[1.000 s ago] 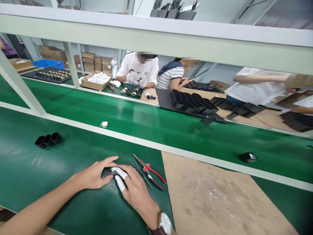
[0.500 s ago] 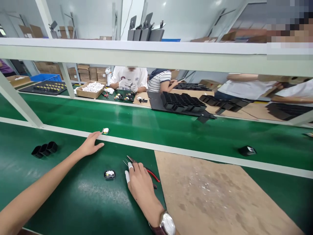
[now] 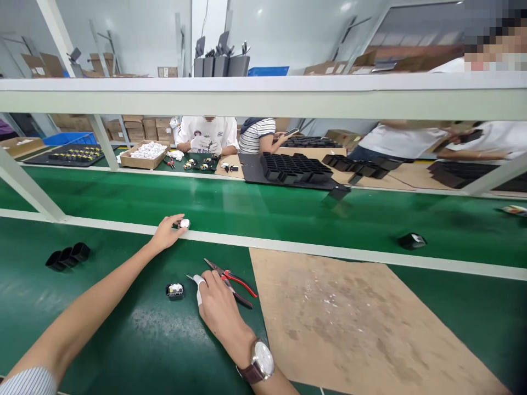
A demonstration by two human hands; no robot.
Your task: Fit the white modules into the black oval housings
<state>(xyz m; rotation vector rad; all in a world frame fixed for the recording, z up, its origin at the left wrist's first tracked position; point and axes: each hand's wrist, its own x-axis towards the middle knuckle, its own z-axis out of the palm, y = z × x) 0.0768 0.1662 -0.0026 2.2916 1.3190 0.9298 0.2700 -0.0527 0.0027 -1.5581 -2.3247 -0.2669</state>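
Note:
My left hand (image 3: 168,232) reaches over the pale rail, its thumb and fingers closed on a small white-topped part (image 3: 184,224) at the belt's near edge. My right hand (image 3: 216,299), with white covers on two fingertips, holds thin metal tweezers (image 3: 190,277) pointing left. Red-and-black pliers (image 3: 230,278) lie on the green table just beyond and right of it. Left of my right hand sits a black housing (image 3: 175,292) with a white-and-yellow part inside. Three black empty cups (image 3: 68,257) lie in a row at the left.
A brown board (image 3: 349,312) covers the right of the table. The pale rail (image 3: 288,245) borders the green belt (image 3: 206,203), where a black housing (image 3: 412,240) lies. Across it, people work beside black trays (image 3: 294,167) and a box of white parts (image 3: 145,154). A shelf beam crosses above.
My left hand has moved right and closed on the white-topped part. My right hand has shifted left, uncovering more of the pliers. The camera view has turned slightly.

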